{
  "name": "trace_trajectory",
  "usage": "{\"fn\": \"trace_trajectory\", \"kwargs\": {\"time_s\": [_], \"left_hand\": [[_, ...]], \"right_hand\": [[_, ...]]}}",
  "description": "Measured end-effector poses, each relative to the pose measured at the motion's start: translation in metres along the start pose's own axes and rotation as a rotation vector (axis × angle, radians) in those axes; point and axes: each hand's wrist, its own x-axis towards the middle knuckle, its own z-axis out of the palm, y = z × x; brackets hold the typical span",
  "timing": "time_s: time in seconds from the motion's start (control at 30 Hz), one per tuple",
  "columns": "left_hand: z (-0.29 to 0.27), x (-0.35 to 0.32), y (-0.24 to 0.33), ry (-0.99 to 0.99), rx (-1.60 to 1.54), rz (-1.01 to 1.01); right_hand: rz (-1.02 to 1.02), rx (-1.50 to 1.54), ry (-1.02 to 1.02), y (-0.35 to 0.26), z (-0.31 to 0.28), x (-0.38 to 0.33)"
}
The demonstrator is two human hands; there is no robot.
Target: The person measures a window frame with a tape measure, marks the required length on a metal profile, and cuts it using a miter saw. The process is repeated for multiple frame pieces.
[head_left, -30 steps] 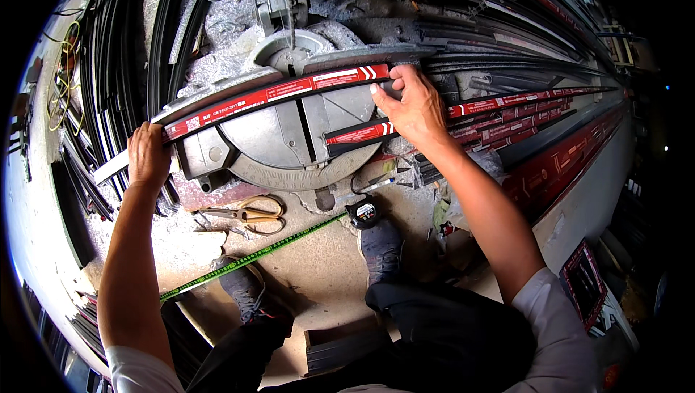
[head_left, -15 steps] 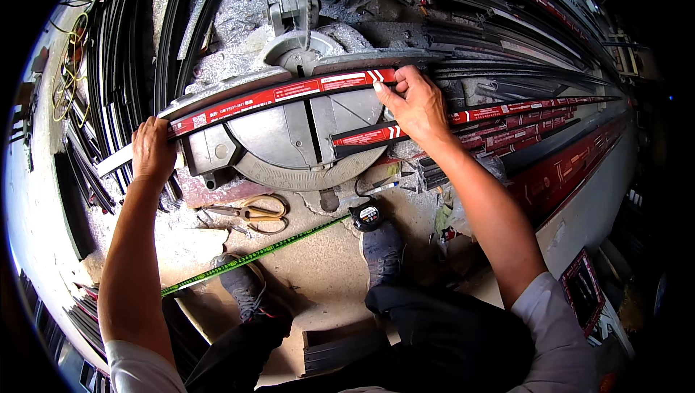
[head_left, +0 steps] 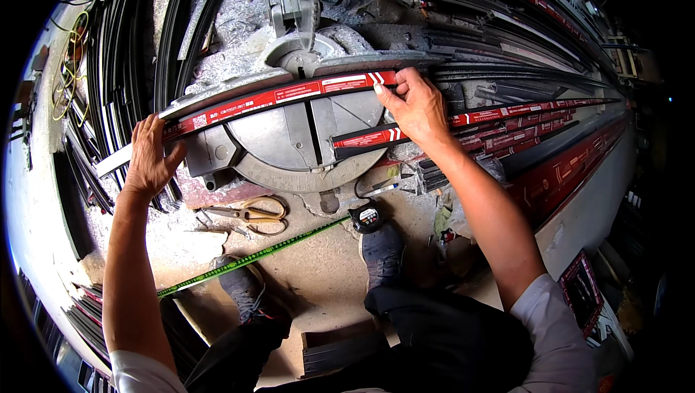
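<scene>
Red strip (head_left: pixel 282 95) across upper middle, right hand (head_left: pixel 420 107) pinches one end, left hand (head_left: pixel 150 158) at the other, cannot tell if it grips

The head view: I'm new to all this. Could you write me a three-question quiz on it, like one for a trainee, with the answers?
1. True or false: the right hand is touching the red-labelled strip.

2. What colour is the pulled-out tape of the tape measure?
A) White
B) Green
C) Orange

3. Fill the gap: the ___ with tan loop handles lie to the left of the tape measure's case.

Key:
1. True
2. B
3. scissors
</scene>
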Motion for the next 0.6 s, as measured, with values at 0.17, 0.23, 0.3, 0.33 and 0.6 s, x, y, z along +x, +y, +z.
{"fn": "trace_trajectory", "kwargs": {"time_s": [0.17,0.23,0.3,0.33,0.6], "left_hand": [[-0.005,0.010,0.015,-0.129,-0.015,-0.138],[0.002,0.011,0.014,-0.101,0.044,-0.146],[0.003,0.016,0.018,-0.106,0.009,-0.152],[0.002,0.016,0.020,-0.120,0.000,-0.157],[-0.007,0.022,0.021,-0.187,-0.068,-0.157]], "right_hand": [[-0.043,-0.008,0.035,0.005,0.003,0.000],[-0.077,-0.027,0.058,0.006,0.005,0.001],[-0.041,0.002,0.031,0.004,0.004,0.001],[-0.024,0.017,0.018,0.003,0.004,0.001],[-0.016,0.018,0.009,0.002,-0.003,0.001]]}}
